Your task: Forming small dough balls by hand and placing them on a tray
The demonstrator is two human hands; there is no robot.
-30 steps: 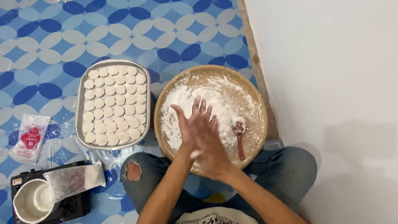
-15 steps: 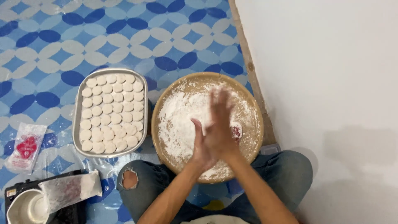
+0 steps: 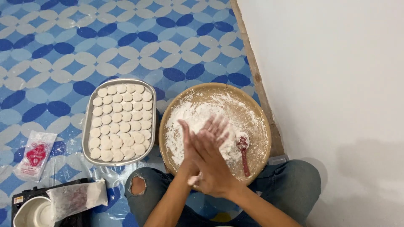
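Note:
My two hands are pressed palm to palm over a round wooden tray (image 3: 257,110) dusted with white flour (image 3: 190,118). My right hand (image 3: 212,168) lies on top, and my left hand (image 3: 188,145) is under it with its fingers showing beyond. A small white dough lump (image 3: 194,180) peeks out between the palms near the wrists. A red spoon (image 3: 244,153) coated in flour rests in the tray just right of my hands. Left of it, a rectangular metal tray (image 3: 89,122) is filled with several rows of flat white dough discs (image 3: 122,122).
I sit on a blue and white patterned floor (image 3: 63,46), with my knees in torn jeans (image 3: 139,187) under the wooden tray. A small plastic packet (image 3: 35,154) lies at the left. A floury bag (image 3: 78,196) and a white bowl (image 3: 33,213) sit at the lower left. A white wall (image 3: 336,84) is at the right.
My palms have slid against each other, the fingers shifting from upright to slanted left. The view has moved slightly, so the trays sit a little lower and further right.

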